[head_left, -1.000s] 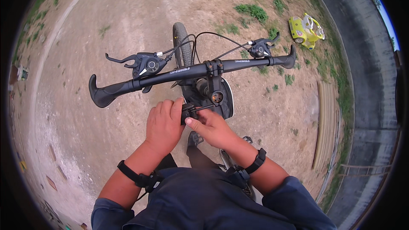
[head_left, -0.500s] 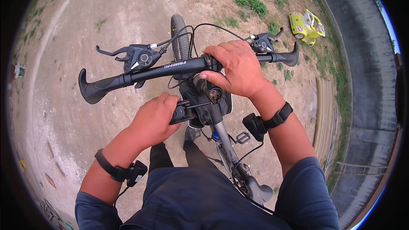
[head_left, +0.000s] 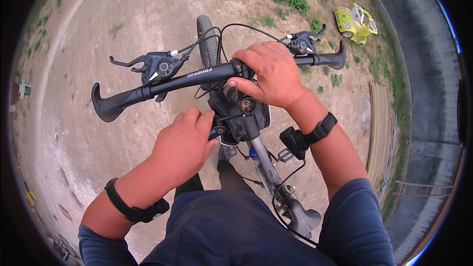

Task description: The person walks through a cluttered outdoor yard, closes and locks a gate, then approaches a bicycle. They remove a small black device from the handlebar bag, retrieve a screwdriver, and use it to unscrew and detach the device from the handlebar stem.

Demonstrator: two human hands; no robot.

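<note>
My right hand point(head_left: 271, 75) is wrapped over the middle of a black bicycle handlebar point(head_left: 172, 83), at the stem clamp, with the thumb lying near the stem. Just below that thumb sits the round stem cap point(head_left: 248, 104). To the left of the stem, my left hand point(head_left: 181, 140) is closed on a black folding multi-tool point(head_left: 217, 131), mostly covered by the fingers. A thin dark key runs from the tool toward the side of the stem; where its tip seats cannot be made out. Brake levers with shifters point(head_left: 160, 66) flank the bar.
The front wheel point(head_left: 209, 49) points away from me; the grey frame point(head_left: 263, 155) and black saddle point(head_left: 303, 219) run back on my right. A yellow-green toy car point(head_left: 354, 24) stands far right. Long boards point(head_left: 379, 133) lie beside a concrete strip point(head_left: 423, 118). Dirt ground surrounds the bicycle.
My left hand has turned with the multi-tool, and its back now faces up more, hiding most of the tool. My right hand keeps its hold on the handlebar.
</note>
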